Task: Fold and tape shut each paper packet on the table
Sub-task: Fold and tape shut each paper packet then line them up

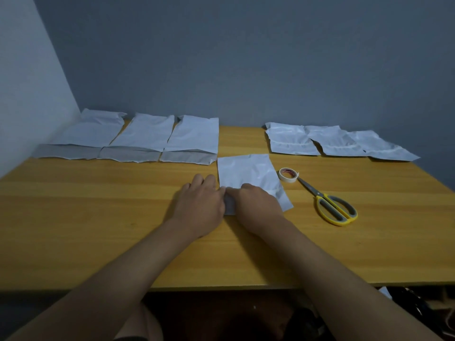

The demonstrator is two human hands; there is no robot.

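Observation:
A white paper packet [247,172] lies in the middle of the wooden table [98,217]. Its near edge is turned up under both hands. My left hand [200,200] lies at the packet's near left corner, thumb against the fold. My right hand [256,201] rests on the folded near flap, fingers bent over it. A roll of white tape [288,175] sits just right of the packet. Yellow-handled scissors [331,205] lie beside the roll. Three packets [145,137] with open flaps lie at the back left. Three more packets [337,142] lie at the back right.
A grey wall stands right behind the table, and a lighter wall closes the left side. The table's front edge runs across below my forearms. Dark clutter [418,313] sits under the table at the lower right.

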